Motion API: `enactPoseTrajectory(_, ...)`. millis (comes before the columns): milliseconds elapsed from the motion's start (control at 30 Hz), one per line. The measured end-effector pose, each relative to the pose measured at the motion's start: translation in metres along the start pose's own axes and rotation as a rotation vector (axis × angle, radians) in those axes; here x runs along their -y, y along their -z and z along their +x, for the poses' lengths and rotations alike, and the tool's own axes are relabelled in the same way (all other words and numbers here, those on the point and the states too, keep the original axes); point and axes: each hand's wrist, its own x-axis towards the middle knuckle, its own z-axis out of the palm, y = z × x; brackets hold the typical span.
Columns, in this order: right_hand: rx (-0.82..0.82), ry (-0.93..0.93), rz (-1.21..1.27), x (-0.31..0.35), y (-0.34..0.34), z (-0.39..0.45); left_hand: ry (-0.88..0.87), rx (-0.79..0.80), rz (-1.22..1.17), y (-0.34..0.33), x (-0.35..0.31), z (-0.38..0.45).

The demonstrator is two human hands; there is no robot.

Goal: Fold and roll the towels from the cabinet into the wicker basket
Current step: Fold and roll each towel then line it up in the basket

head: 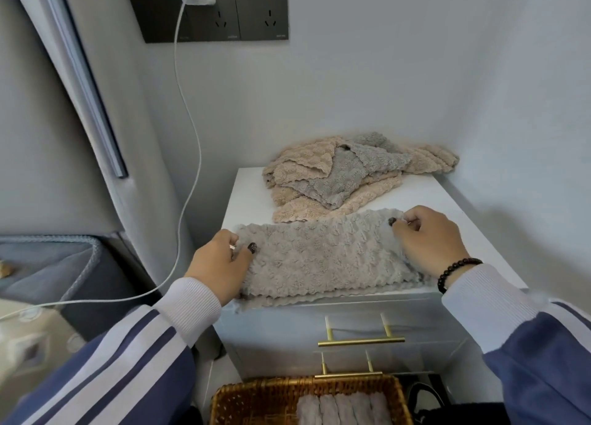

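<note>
I stood in front of the white cabinet and the grey towel lay across its top, near the front edge, already folded into a long band. A thin lower layer of it came out a little over the front edge. My left hand pinched the left end of the band, with the thumb on top and the fingers curled at the edge. My right hand pinched the right end in the same way, the thumb pressing the fabric near the far corner. So both hands were closed on the towel, one at each end.

Behind it, touching its far edge, was the pile of unfolded towels, beige and grey mixed together. Below me, before the drawers, stood the wicker basket, and some grey rolls were already inside, side by side.

I judged the towel to be light, very soft and thick, with a bumpy surface that is not slippery. It has no stiffness, so it will sag if I lift it only from the middle. I think the best place to hold it is at the two short ends, close to the corners. For rolling, it is better to start from one end and keep the layers pressed, because such a fluffy cloth opens again easily.
</note>
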Motion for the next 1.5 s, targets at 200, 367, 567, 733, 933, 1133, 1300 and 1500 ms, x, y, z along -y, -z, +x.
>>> enactPoseTrajectory(200,0.109,-0.065,-0.102,-0.007,-0.004,-0.004,0.056,0.075,-0.012,-0.004,-0.003,-0.006)
enactPoseTrajectory(367,0.088,-0.054,-0.206,-0.008,-0.005,-0.002,0.056,0.075,0.098,-0.001,-0.003,-0.009)
enactPoseTrajectory(567,0.095,-0.017,-0.303,-0.008,-0.004,-0.004,0.061,0.100,0.131,0.002,0.000,-0.009)
enactPoseTrajectory(733,0.090,0.029,-0.356,-0.007,-0.006,-0.009,0.027,0.084,0.219,0.003,0.005,-0.009)
enactPoseTrajectory(933,0.106,0.049,-0.404,-0.004,-0.003,-0.009,0.047,0.144,0.147,0.005,0.007,-0.007)
enactPoseTrajectory(1133,0.124,0.028,-0.438,-0.001,0.000,-0.009,0.079,0.132,0.271,0.011,0.005,-0.006)
enactPoseTrajectory(1300,-0.125,0.270,-0.506,0.010,-0.007,-0.011,-0.116,-0.099,0.329,0.016,-0.015,-0.006)
enactPoseTrajectory(1500,0.177,0.672,-0.323,0.040,-0.046,-0.022,-0.435,-0.083,0.297,-0.031,-0.033,-0.003)
